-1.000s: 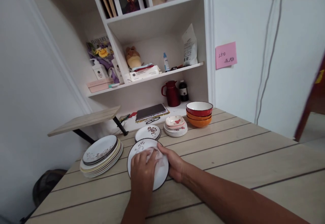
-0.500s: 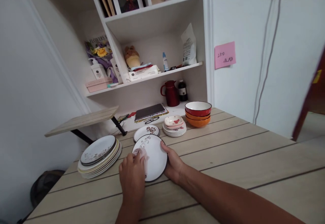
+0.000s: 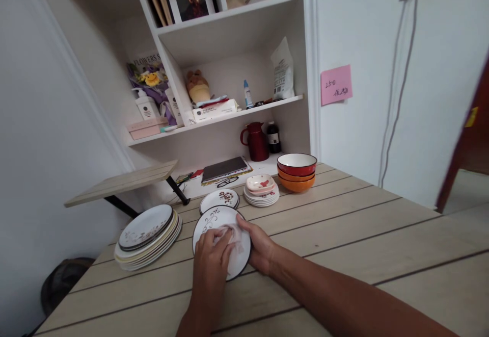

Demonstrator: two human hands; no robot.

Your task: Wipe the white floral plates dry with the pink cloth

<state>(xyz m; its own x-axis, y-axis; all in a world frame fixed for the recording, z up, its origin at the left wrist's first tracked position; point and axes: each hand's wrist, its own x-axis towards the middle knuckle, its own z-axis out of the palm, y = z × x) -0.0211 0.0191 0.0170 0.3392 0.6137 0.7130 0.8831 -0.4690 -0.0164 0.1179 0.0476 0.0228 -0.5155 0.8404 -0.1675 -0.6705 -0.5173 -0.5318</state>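
Note:
A white plate (image 3: 212, 220) with a dark rim and a brown swirl pattern lies on the wooden table (image 3: 344, 225). My left hand (image 3: 212, 260) presses a crumpled whitish cloth (image 3: 236, 238) onto the plate's middle, fingers closed over it. My right hand (image 3: 260, 245) grips the plate's right rim, thumb on top. A smaller plate with a red flower pattern (image 3: 219, 198) lies just behind it.
A stack of plates (image 3: 147, 235) sits to the left. Behind are a pile of small dishes (image 3: 262, 190) and stacked red and orange bowls (image 3: 297, 171). A shelf unit (image 3: 229, 112) with a red jug (image 3: 257, 141) stands at the back wall; a small side board (image 3: 122, 181) juts at left.
My left hand and the cloth slid from the plate's left edge back to its middle. The right hand kept hold of the rim.

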